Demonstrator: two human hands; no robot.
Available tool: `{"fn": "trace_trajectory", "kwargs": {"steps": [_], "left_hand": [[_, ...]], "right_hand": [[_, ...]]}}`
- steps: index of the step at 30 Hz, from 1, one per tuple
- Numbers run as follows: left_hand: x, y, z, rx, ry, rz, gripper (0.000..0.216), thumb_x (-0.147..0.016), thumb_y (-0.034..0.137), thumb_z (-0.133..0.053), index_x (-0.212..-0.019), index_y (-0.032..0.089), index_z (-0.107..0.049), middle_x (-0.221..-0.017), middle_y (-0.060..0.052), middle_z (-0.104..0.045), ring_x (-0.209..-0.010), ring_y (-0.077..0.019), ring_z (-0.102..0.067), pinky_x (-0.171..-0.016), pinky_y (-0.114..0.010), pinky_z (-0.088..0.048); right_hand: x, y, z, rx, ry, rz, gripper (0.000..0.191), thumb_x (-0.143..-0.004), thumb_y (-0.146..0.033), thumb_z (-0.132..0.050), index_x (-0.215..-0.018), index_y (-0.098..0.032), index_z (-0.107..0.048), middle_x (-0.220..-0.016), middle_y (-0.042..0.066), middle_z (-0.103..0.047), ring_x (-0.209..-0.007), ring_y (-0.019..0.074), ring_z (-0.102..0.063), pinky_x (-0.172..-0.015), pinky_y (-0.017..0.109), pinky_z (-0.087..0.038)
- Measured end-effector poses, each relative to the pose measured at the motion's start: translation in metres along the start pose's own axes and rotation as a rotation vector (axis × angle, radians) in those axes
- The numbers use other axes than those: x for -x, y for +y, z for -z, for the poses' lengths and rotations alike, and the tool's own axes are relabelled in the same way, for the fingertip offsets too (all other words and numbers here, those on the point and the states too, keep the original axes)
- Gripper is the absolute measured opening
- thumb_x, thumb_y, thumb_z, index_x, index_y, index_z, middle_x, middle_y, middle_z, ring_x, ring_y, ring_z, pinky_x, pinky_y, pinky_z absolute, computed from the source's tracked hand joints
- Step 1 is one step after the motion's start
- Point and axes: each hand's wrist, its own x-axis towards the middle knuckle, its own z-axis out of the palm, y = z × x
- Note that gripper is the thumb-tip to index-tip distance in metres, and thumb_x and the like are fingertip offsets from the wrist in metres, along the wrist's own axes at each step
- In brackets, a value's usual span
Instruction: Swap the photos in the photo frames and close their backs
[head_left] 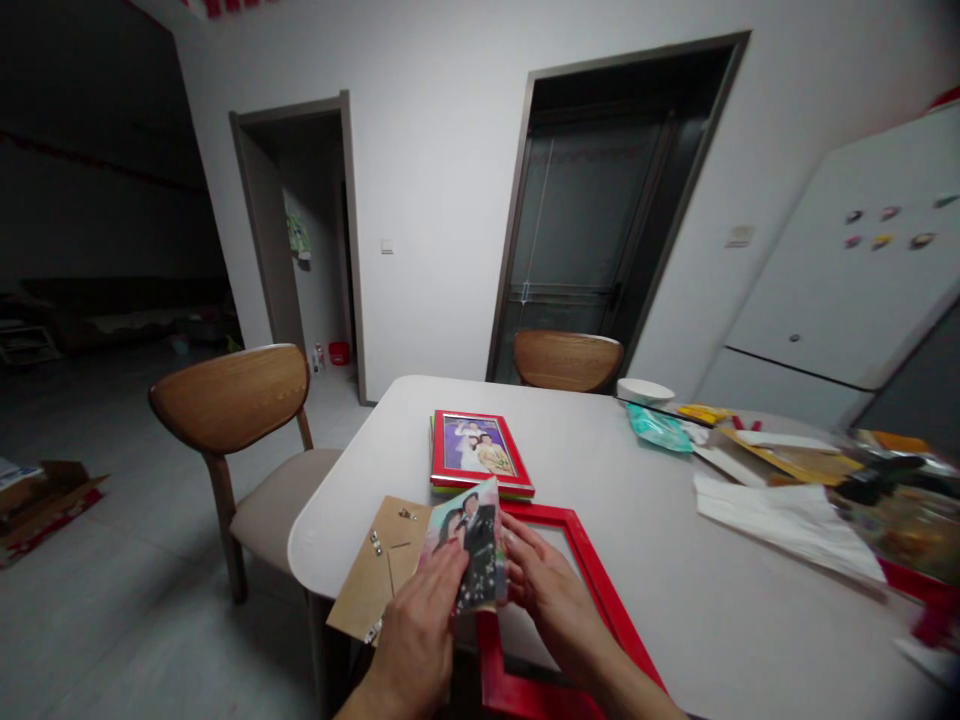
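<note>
One photo (pixel 471 540), pinched by left hand (pixel 418 632) and right hand (pixel 553 592) (over the red frame (pixel 525 692)).

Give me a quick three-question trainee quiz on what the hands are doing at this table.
1. True or false: the left hand and right hand both hold the loose photo.
2. Under the right hand lies: A) empty red frame B) laptop C) blue tray.
3. What colour frames the finished picture beyond the loose photo?
Key: 1 true; 2 A; 3 red.
</note>
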Motion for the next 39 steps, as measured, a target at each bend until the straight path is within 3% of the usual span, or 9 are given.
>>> {"fn": "trace_trajectory", "kwargs": {"steps": [6,9,11,15,19,22,26,33,39], "left_hand": [[-0.01,0.033,0.014,0.685,0.305,0.418,0.035,-0.081,0.034,-0.039,-0.11,0.016,-0.051,-0.105,-0.008,-0.059,-0.097,-0.024,-0.054,-0.084,-0.033,-0.043],[-0.011,0.049,0.001,1.027,0.264,0.522,0.044,-0.077,0.046,-0.044,-0.106,0.013,-0.053,-0.103,-0.01,-0.06,-0.095,-0.0265,-0.054,-0.079,-0.034,-0.045],[-0.008,0.049,-0.007,1.09,0.205,0.545,0.047,-0.075,0.047,-0.047,-0.105,0.012,-0.053,-0.105,-0.011,-0.059,-0.098,-0.0271,-0.052,-0.082,-0.035,-0.043],[0.0,0.032,-0.011,0.966,0.129,0.515,0.053,-0.074,0.04,-0.05,-0.118,0.013,-0.04,-0.119,-0.012,-0.048,-0.108,-0.0239,-0.045,-0.091,-0.034,-0.036],[0.003,0.026,-0.005,0.559,-0.101,0.446,0.052,-0.068,0.022,-0.053,-0.117,0.011,-0.041,-0.123,-0.013,-0.043,-0.114,-0.0232,-0.039,-0.096,-0.036,-0.03],[0.002,0.031,-0.007,0.301,-0.297,0.309,0.055,-0.059,0.014,-0.057,-0.113,0.011,-0.045,-0.125,-0.013,-0.042,-0.115,-0.0245,-0.036,-0.098,-0.038,-0.027],[-0.001,0.035,-0.018,0.118,-0.483,0.135,0.06,-0.054,0.019,-0.067,-0.11,0.013,-0.047,-0.127,-0.015,-0.038,-0.119,-0.0278,-0.03,-0.098,-0.041,-0.026],[0.002,0.027,-0.025,-0.007,-0.512,0.057,0.062,-0.056,0.023,-0.069,-0.112,0.015,-0.043,-0.129,-0.016,-0.035,-0.118,-0.0274,-0.031,-0.097,-0.042,-0.027],[0.003,0.024,-0.03,-0.021,-0.58,-0.075,0.046,-0.067,0.03,-0.061,-0.109,0.023,-0.044,-0.125,-0.007,-0.042,-0.115,-0.024,-0.037,-0.097,-0.048,-0.022]], "right_hand": [[0.01,0.015,0.002,-0.023,-0.081,-0.169,0.032,-0.072,-0.042,-0.051,-0.089,-0.014,-0.053,-0.071,0.003,-0.06,-0.056,0.0112,-0.058,-0.052,0.024,-0.045],[0.009,0.019,0.008,-0.133,0.011,-0.065,0.03,-0.073,-0.041,-0.048,-0.089,-0.016,-0.053,-0.081,0.005,-0.063,-0.074,0.0153,-0.06,-0.063,0.027,-0.048],[0.007,0.013,0.017,-0.131,0.153,0.03,0.032,-0.072,-0.04,-0.047,-0.093,-0.018,-0.052,-0.089,0.005,-0.064,-0.081,0.0177,-0.059,-0.064,0.028,-0.048],[0.007,-0.008,0.054,0.064,0.251,-0.026,0.043,-0.072,-0.038,-0.046,-0.11,-0.018,-0.044,-0.091,0.007,-0.065,-0.076,0.02,-0.062,-0.057,0.029,-0.049],[0.005,-0.019,0.089,0.234,0.268,-0.149,0.053,-0.069,-0.028,-0.048,-0.119,-0.016,-0.037,-0.083,0.006,-0.067,-0.068,0.0197,-0.063,-0.056,0.028,-0.048],[-0.003,-0.015,0.099,0.335,0.272,-0.169,0.056,-0.067,-0.024,-0.048,-0.12,-0.014,-0.036,-0.078,0.005,-0.068,-0.064,0.0189,-0.063,-0.057,0.027,-0.048],[-0.017,-0.007,0.098,0.422,0.257,-0.135,0.056,-0.067,-0.024,-0.046,-0.121,-0.01,-0.037,-0.073,0.005,-0.068,-0.063,0.0182,-0.063,-0.056,0.026,-0.047],[-0.031,0.001,0.101,0.682,0.314,-0.082,0.053,-0.067,-0.028,-0.041,-0.117,-0.009,-0.042,-0.068,0.004,-0.067,-0.057,0.0169,-0.061,-0.052,0.025,-0.045],[-0.026,0.001,0.096,1.248,0.312,0.207,0.04,-0.071,-0.03,-0.04,-0.104,-0.012,-0.052,-0.095,0.01,-0.061,-0.083,0.0202,-0.057,-0.074,0.029,-0.04]]}}
